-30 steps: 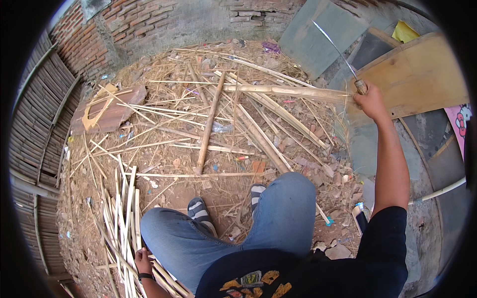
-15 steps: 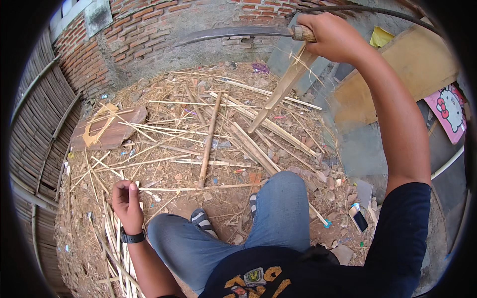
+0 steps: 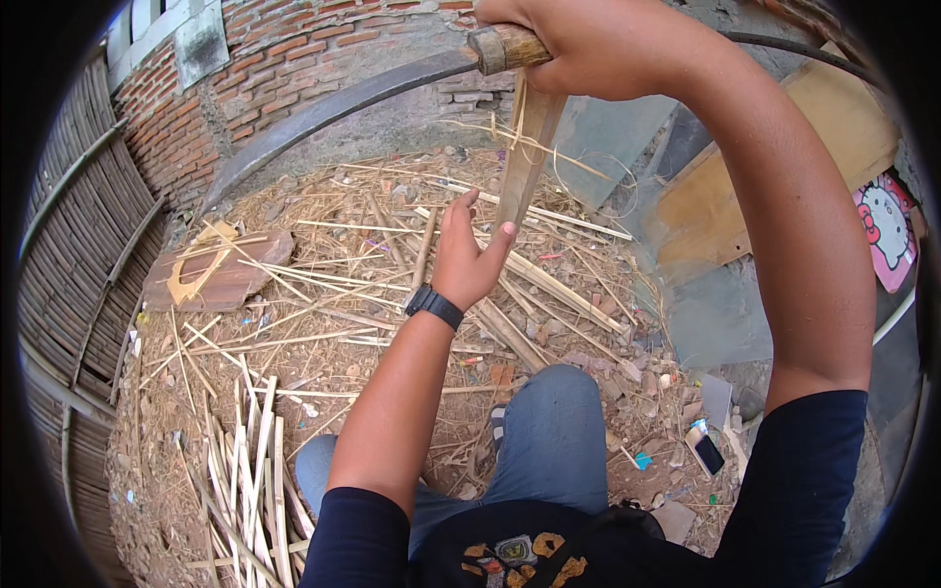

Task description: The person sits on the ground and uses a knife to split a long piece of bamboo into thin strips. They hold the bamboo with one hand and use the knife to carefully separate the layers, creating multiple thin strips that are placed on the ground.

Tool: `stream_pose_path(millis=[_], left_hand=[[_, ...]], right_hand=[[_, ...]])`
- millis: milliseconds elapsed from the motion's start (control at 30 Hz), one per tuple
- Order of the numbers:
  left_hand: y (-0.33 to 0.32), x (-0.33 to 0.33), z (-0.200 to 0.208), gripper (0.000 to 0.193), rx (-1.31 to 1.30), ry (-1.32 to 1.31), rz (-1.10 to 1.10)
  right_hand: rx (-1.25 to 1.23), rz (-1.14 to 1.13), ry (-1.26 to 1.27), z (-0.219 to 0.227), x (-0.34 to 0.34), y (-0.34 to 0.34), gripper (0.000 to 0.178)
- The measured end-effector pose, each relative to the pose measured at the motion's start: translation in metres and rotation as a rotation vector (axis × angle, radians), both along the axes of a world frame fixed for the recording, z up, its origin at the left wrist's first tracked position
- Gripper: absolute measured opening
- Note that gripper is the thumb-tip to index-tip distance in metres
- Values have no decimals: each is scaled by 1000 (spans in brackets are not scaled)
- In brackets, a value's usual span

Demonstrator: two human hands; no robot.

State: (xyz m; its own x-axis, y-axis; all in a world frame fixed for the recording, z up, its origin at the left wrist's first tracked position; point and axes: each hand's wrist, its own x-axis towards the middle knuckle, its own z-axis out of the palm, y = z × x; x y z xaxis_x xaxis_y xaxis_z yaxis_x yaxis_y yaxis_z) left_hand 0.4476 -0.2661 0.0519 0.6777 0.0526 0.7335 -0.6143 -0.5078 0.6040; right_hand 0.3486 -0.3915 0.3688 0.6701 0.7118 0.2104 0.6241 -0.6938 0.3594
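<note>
My right hand (image 3: pixel 598 44), raised at the top, is closed round the wooden handle of a long curved machete (image 3: pixel 343 103). Its dark blade points left and down. Below that hand a split bamboo slat (image 3: pixel 529 147) hangs upright, with thin loose fibres curling off its side; the slat's upper end is hidden behind the hand, so I cannot tell how it is held. My left hand (image 3: pixel 469 255), wearing a black watch, is open with thumb and fingers apart, close to the slat's lower end. Whether the thumb touches it I cannot tell.
Pale bamboo strips (image 3: pixel 257 470) lie piled at my left, and more cover the littered ground. A brown board (image 3: pixel 211 279) lies farther off. A brick wall (image 3: pixel 294 69) stands behind, a bamboo fence (image 3: pixel 78 255) at left, leaning panels (image 3: pixel 784 157) at right. A phone (image 3: pixel 706 448) lies near my right knee.
My left hand has moved up and right from beside my left knee to the slat's lower end. My right hand has shifted left and up with the machete, and the slat hangs more upright.
</note>
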Motion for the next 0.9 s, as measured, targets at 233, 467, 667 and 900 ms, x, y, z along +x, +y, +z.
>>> stream_pose_path(millis=[233, 467, 667, 900], left_hand=[[-20, 17, 38, 47, -198, 130, -421], [-5, 2, 64, 26, 22, -8, -49], [-3, 0, 72, 26, -32, 29, 63], [63, -29, 114, 26, 52, 16, 268]], right_hand=[[8, -41, 31, 22, -32, 7, 13], [68, 8, -50, 34, -44, 2, 44], [197, 71, -35, 56, -72, -28, 50], [550, -51, 46, 49, -69, -44, 38]])
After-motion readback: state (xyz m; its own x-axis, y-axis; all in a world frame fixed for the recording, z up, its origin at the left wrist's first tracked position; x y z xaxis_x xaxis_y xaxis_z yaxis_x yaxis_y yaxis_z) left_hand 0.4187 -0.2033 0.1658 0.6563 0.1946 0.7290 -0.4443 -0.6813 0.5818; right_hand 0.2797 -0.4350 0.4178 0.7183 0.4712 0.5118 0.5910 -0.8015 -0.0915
